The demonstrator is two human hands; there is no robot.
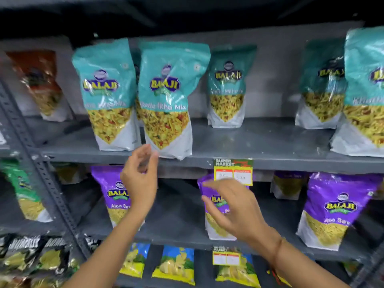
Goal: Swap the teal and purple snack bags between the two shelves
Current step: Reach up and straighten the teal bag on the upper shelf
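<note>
Several teal snack bags stand on the upper shelf (249, 142); the nearest teal bag (166, 96) leans at the shelf's front edge beside another teal bag (108, 94). Purple snack bags stand on the lower shelf (178, 221): one at the left (110, 183), one in the middle (207, 190), one at the right (334, 206). My left hand (141, 179) is raised just under the nearest teal bag, fingers apart, holding nothing. My right hand (234, 210) hovers in front of the middle purple bag, fingers spread and empty.
A yellow price tag (233, 172) hangs from the upper shelf's edge. A perforated grey upright (41, 173) divides off the left bay with red, green and dark bags. Blue-yellow chip bags (174, 265) line the bottom shelf.
</note>
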